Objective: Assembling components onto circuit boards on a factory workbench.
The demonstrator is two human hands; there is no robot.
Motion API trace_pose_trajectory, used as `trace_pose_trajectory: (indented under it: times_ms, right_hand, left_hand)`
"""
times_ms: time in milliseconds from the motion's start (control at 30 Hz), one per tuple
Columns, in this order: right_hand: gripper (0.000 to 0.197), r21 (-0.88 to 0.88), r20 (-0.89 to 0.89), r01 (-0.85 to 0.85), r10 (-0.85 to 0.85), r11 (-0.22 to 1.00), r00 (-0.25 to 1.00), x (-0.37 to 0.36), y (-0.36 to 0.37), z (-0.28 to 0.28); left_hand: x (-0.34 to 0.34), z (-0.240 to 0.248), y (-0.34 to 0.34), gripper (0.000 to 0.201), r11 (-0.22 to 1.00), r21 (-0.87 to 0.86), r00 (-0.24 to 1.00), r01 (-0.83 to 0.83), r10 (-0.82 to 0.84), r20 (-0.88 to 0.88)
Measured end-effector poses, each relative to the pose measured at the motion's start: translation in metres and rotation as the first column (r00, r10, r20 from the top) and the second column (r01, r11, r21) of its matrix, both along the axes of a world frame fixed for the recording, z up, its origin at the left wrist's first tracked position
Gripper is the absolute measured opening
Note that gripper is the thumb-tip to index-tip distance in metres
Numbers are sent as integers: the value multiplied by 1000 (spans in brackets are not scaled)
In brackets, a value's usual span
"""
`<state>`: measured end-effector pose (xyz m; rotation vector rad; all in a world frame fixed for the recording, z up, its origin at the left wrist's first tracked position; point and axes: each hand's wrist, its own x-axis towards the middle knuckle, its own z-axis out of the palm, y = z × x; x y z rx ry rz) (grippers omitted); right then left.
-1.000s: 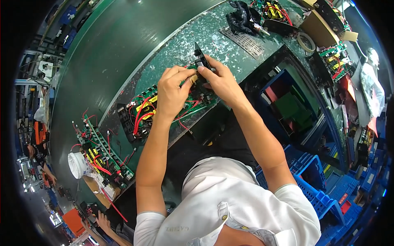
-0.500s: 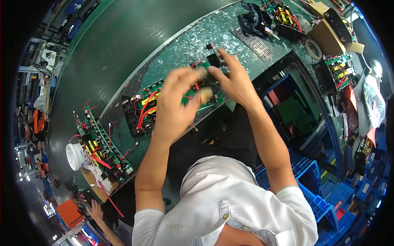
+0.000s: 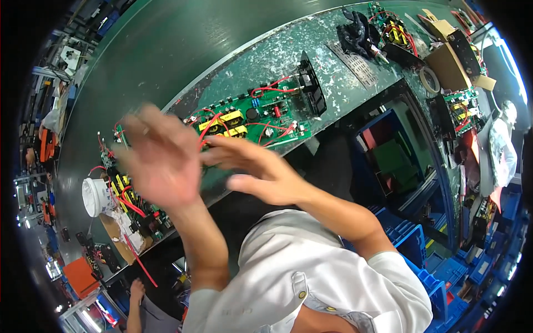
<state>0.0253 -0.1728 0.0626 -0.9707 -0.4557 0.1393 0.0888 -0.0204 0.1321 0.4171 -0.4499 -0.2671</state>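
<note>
A green circuit board (image 3: 256,115) with yellow-wrapped transformers (image 3: 223,126) and red wires lies on the worn bench. At its right end stands a black slotted end plate (image 3: 312,86). My left hand (image 3: 161,158) is raised over the board's left end, blurred by motion, its fingers apart with nothing visible in them. My right hand (image 3: 264,169) reaches leftward along the board's near edge, fingers stretched out and thumb apart. Its fingertips are close to the red wires; whether they touch anything cannot be seen. The board's left end is hidden behind my hands.
Another wired circuit board (image 3: 119,186) lies at the left beside a white tub (image 3: 95,197). Far right are a perforated metal strip (image 3: 352,64), a dark cloth (image 3: 357,34), a tape roll (image 3: 428,80) and a cardboard box (image 3: 448,65). Blue crates (image 3: 413,244) stand lower right. A co-worker's arm (image 3: 135,302) shows lower left.
Both hands have moved left, away from the board's right end. The black end plate there, earlier at my right hand's fingers, now stands free of it.
</note>
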Motion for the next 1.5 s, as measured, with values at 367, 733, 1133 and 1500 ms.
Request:
trace_pose_trajectory:
  times_ms: [367,733,1133,1500]
  right_hand:
    - [54,587,-536,-119,495,801,684,-52,108,-33]
    - [62,394,-619,-700,735,596,278,-86,62,7]
    - [70,188,-263,-136,184,973,947,4,36,-9]
    - [36,-553,205,390,-334,736,920,-8,-17,-6]
  left_hand:
    - [183,106,41,46,968,-238,987,-74,106,123]
    - [152,80,46,31,890,79,848,-449,396,354]
    - [101,18,-23,39,997,-75,984,30,-17,177]
    - [52,-8,-31,22,492,700,806,-518,6,592]
